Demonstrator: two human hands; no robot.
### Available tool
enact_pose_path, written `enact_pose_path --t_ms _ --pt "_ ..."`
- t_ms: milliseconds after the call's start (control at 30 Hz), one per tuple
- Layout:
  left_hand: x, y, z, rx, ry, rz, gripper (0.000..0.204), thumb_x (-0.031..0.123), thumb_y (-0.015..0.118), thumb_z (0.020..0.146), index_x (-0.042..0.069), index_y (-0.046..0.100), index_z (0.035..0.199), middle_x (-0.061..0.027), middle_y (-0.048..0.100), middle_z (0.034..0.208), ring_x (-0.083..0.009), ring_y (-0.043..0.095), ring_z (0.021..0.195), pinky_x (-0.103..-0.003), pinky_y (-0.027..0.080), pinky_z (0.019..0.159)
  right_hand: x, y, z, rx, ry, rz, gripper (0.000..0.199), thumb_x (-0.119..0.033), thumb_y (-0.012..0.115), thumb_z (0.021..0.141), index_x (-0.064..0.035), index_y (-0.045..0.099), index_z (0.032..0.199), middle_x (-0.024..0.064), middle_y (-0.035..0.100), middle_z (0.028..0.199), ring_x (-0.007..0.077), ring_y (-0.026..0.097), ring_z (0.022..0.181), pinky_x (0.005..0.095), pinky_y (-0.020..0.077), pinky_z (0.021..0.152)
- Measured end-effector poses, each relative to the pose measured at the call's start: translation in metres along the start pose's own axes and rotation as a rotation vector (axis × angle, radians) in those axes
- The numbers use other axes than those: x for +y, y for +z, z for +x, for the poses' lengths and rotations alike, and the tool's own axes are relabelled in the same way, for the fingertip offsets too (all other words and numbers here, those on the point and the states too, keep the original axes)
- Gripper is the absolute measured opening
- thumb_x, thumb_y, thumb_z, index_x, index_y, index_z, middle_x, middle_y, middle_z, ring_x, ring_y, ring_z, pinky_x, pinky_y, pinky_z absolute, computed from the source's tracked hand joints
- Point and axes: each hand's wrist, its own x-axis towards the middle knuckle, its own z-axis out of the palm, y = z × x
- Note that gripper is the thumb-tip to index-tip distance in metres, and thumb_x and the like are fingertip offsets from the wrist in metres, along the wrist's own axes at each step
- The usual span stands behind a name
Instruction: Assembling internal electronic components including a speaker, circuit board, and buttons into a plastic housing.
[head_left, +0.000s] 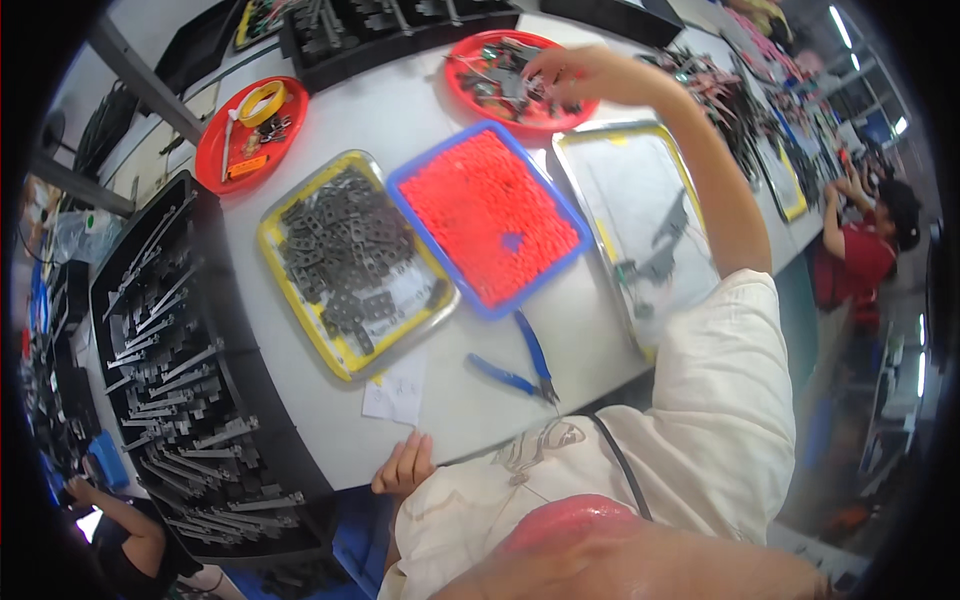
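Observation:
My right hand (572, 76) reaches over a round red tray (462, 98) at the back of the table. Its fingers are bent together among dark parts with thin wires (503, 82); what they grip is too small to make out. At the front table edge rests my left hand (405, 464), fingers loosely extended and nothing visible in them. Close to it lies a small white paper (393, 398). Blue-handled pliers (534, 350) lie spread near the front edge. Beyond them, a blue-rimmed tray (404, 196) holds many small red pieces (490, 215).
A yellow-edged tray (272, 240) of black plates stands left, and another tray (622, 215) with a few grey parts right. A red dish (208, 150) holds yellow tape (262, 103). Black bins (235, 340) of metal strips flank the left. Other people (865, 245) sit nearby.

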Motion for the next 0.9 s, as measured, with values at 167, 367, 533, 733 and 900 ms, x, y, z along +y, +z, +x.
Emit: enact_pose_path --t_ms 167,367,533,733,900 --pt "0.014 -0.005 0.019 -0.076 -0.154 -0.117 0.028 0.025 0.047 0.099 0.021 0.073 0.106 0.0058 0.073 0.107 -0.0143 0.064 0.098 -0.032 0.035 0.09 -0.095 0.077 -0.102 -0.277 -0.092 -0.234 0.054 -0.032 0.068 0.093 -0.0192 0.054 0.143 0.0107 0.064 0.13 0.0314 0.063 0.112 0.043 0.0498 0.098" --pt "-0.011 -0.088 0.065 -0.094 -0.198 -0.618 0.035 -0.009 0.067 0.071 0.008 0.073 0.101 -0.0101 0.068 0.106 -0.0287 0.068 0.092 -0.037 0.056 0.073 -0.121 0.121 -0.179 -0.3 -0.143 -0.144 0.06 -0.024 0.07 0.088 -0.0152 0.052 0.144 0.0131 0.062 0.131 0.0334 0.062 0.115 0.0438 0.0486 0.098" --pt "-0.117 -0.168 0.118 -0.011 -0.349 -0.276 0.013 0.007 0.061 0.094 0.003 0.072 0.098 -0.0121 0.072 0.099 -0.0257 0.069 0.091 -0.035 0.053 0.085 -0.139 0.122 -0.241 -0.298 -0.08 -0.004 0.061 -0.018 0.071 0.083 -0.0098 0.055 0.141 0.0146 0.063 0.126 0.0326 0.062 0.11 0.0409 0.0485 0.096" --pt "-0.251 -0.151 0.062 -0.53 -0.649 0.118 0.066 0.059 0.048 0.1 0.021 0.04 0.154 -0.0179 0.037 0.159 -0.0387 0.033 0.147 -0.051 0.024 0.12 -0.139 0.14 -0.25 -0.22 -0.07 0.001 0.062 -0.01 0.07 0.079 -0.0058 0.056 0.139 0.0133 0.063 0.127 0.0283 0.062 0.11 0.0394 0.0473 0.1" --pt "-0.224 -0.128 0.066 -0.737 -0.823 0.135 0.071 0.074 0.043 0.093 0.043 0.031 0.156 -0.0128 0.019 0.168 -0.0394 0.027 0.151 -0.072 0.007 0.116 -0.132 0.147 -0.27 -0.214 -0.074 0.082 0.058 -0.012 0.074 0.083 -0.0057 0.055 0.138 0.0162 0.064 0.125 0.0324 0.063 0.106 0.0396 0.0484 0.095"
